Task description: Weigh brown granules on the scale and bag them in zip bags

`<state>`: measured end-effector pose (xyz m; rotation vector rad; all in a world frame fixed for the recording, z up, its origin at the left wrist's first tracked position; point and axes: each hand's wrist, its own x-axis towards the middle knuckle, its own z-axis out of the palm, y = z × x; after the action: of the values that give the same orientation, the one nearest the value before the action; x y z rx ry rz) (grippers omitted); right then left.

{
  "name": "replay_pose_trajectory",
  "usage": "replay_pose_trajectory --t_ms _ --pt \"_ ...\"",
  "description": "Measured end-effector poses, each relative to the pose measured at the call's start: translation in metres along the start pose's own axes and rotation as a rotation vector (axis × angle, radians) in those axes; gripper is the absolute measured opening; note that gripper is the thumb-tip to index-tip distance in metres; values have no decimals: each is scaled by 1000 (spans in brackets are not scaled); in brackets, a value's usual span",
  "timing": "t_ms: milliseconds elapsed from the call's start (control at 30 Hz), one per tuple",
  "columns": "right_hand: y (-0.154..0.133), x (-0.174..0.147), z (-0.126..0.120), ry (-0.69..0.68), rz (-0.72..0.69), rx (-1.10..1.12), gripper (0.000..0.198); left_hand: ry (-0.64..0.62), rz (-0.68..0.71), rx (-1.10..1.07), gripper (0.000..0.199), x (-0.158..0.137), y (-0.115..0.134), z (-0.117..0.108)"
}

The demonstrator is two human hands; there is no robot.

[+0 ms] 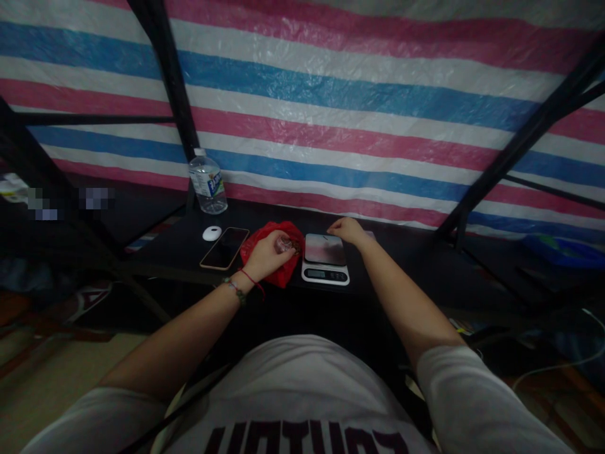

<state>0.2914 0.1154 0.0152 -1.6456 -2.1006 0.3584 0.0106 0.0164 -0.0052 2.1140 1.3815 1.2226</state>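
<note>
A crumpled red plastic bag (283,275) lies on the dark tabletop with its mouth open, small brown pieces (295,246) showing inside. My left hand (265,257) is in the bag's mouth, fingers curled around a small clear, shiny plastic thing (283,244) whose kind I cannot make out. To the right of the bag is a white digital kitchen scale (326,275) with a shiny square plate. My right hand (348,231) hovers at the plate's far right corner, its fingertips pinched together. Whatever they hold is too small to name. A tiny dark mark shows near the plate's far edge.
A phone (225,248) lies left of the bag, with a white rounded object (212,233) beside it. Behind them stands a clear plastic bottle (208,183). Dark metal posts (170,75) frame the table, and a striped plastic sheet (331,113) hangs behind it.
</note>
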Motion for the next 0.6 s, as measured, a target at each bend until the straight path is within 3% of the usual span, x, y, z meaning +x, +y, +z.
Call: replay_pose_trajectory --t_ms 133,233,433,600 --pt "5 22 3 -216 -13 -76 17 3 -13 -1 30 1 -1 0" --pt "12 29 7 -290 19 -55 18 7 -11 -1 31 1 -1 -1" --pt "18 36 14 -303 41 -28 16 -4 -13 12 33 2 1 -3" --pt "7 34 9 -239 51 -52 16 1 -3 3 32 2 1 -6"
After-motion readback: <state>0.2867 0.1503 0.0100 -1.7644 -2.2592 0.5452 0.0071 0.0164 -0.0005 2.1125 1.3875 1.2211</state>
